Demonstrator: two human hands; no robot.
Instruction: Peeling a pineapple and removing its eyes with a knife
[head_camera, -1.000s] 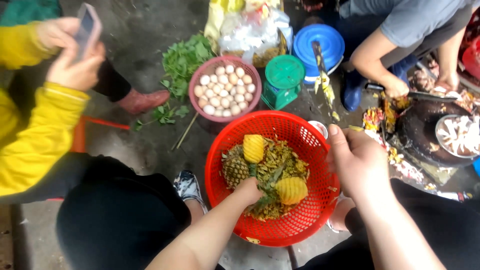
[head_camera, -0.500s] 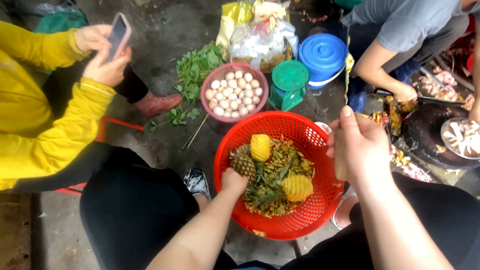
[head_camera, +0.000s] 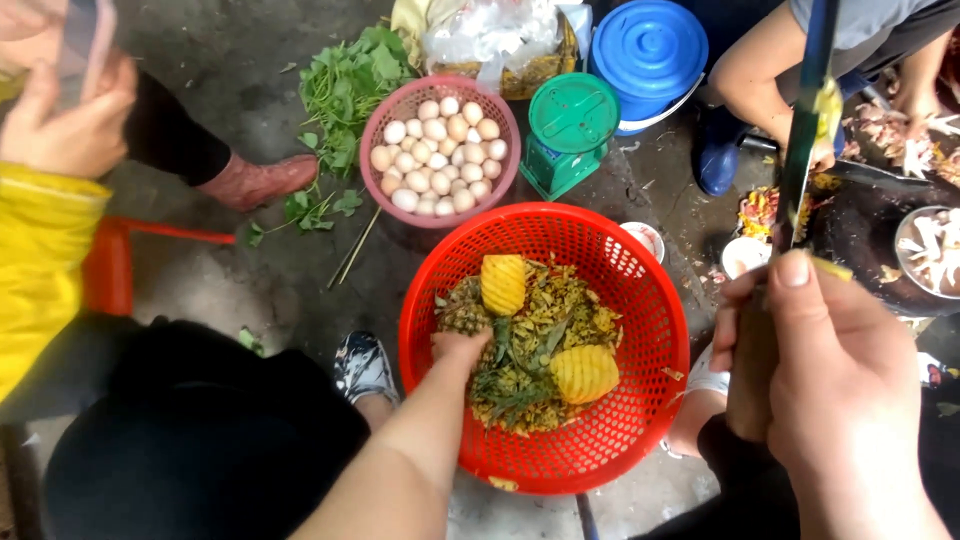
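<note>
The left hand (head_camera: 462, 350) reaches down into the red basket (head_camera: 640, 330) and its fingers are closed around an unpeeled pineapple (head_camera: 462, 312) at the left side of the basket; the fingertips are hidden under the fruit and the peels, so how tight the hold is cannot be told. The right hand (head_camera: 815, 370) is up at the near right, outside the basket rim, with the fingers wrapped closed on the handle of a long knife (head_camera: 805, 130). The blade points up and away, toward the far side, with small yellow bits stuck on it.

The unpeeled pineapple lies to the left of the knife, with the width of the basket between them. The left hand is the nearer one; it already touches the fruit. Its long axis seems to run from near to far, but the peels cover part of it.

Two peeled yellow pineapples lie in the same basket on a bed of peels, one far (head_camera: 503, 283) and one near right (head_camera: 584, 373).

Beyond the basket stands a pink bowl of eggs (head_camera: 440, 155), a green square scale (head_camera: 572, 130) and a round blue bucket with lid (head_camera: 650, 55). A clear plastic bag (head_camera: 490, 35) lies at the far edge. No label is readable
</note>
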